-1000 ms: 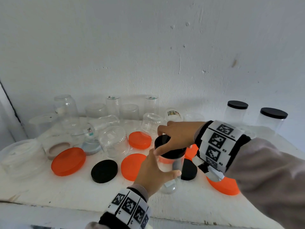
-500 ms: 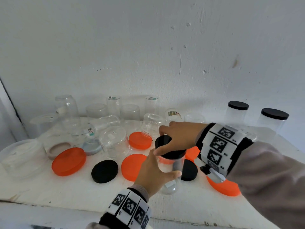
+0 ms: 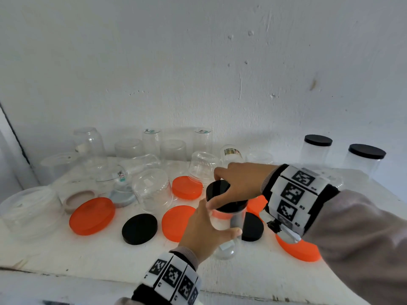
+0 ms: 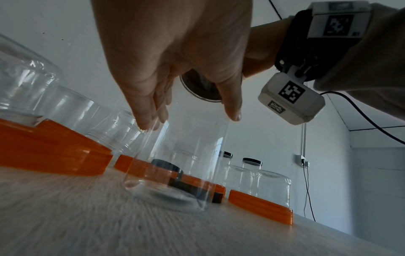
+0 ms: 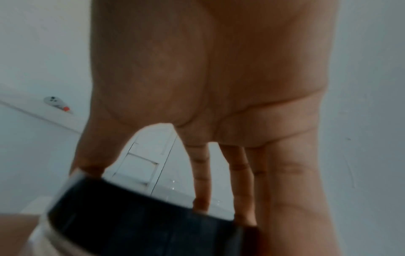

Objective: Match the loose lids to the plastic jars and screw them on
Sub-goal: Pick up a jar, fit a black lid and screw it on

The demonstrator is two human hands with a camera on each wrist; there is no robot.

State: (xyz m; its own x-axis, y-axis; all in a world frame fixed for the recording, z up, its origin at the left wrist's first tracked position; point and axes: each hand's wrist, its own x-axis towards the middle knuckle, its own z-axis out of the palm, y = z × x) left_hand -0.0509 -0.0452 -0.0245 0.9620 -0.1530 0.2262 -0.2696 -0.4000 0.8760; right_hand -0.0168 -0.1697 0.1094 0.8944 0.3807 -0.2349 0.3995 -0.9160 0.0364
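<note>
I am wrapping my left hand (image 3: pixel 203 233) around the clear jar (image 3: pixel 229 234) standing on the table (image 3: pixel 66 252), while my right hand (image 3: pixel 239 183) is gripping the black lid (image 3: pixel 222 197) atop it, apparently seated, among loose orange lids (image 3: pixel 92 215).

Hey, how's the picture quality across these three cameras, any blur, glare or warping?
Head view: sharp and evenly lit, wide-angle bending at the edges. Left wrist view: the left hand is dark against the bright wall, the clear jar shows streaky reflections, the tabletop smears. Right wrist view: soft all over, with the black lid and right hand blurred.
</note>
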